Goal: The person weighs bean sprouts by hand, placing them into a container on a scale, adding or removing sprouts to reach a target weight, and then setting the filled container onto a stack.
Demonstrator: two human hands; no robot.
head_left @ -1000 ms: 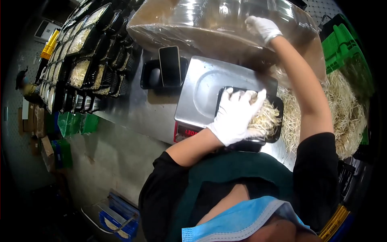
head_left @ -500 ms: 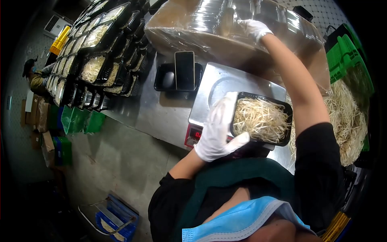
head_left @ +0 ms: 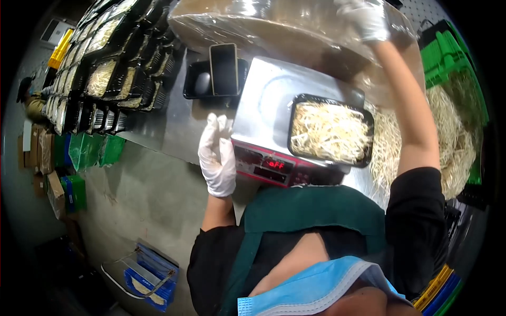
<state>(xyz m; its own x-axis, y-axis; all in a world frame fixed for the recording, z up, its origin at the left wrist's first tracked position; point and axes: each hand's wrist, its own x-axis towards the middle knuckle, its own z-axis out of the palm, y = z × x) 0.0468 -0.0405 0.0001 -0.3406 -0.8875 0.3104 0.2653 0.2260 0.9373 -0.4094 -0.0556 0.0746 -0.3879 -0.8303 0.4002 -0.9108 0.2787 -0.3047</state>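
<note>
A black plastic tray of bean sprouts [head_left: 331, 131] sits on the right part of the steel scale [head_left: 263, 95], whose red display reads "oFF". My left hand [head_left: 217, 160], in a white glove, hovers off the scale's left front corner. Its fingers are slightly bent with the thumb apart, and it holds nothing. My right hand [head_left: 365, 20], also gloved, reaches far forward over a plastic-lined carton [head_left: 295, 39] with clear plastic lids in it. Motion blurs its fingers, and whether they grip a lid cannot be seen.
Stacked trays of sprouts [head_left: 100, 79] stand at the left of the table. A phone [head_left: 224, 68] leans on a black tray holding a computer mouse. Loose sprouts [head_left: 448, 142] fill the right side by a green crate [head_left: 443, 58]. A blue step-like frame [head_left: 153, 279] is on the floor.
My left hand has let go of the sprout tray and moved left off the scale. My right hand has shifted up and right over the carton. The display changed to "oFF".
</note>
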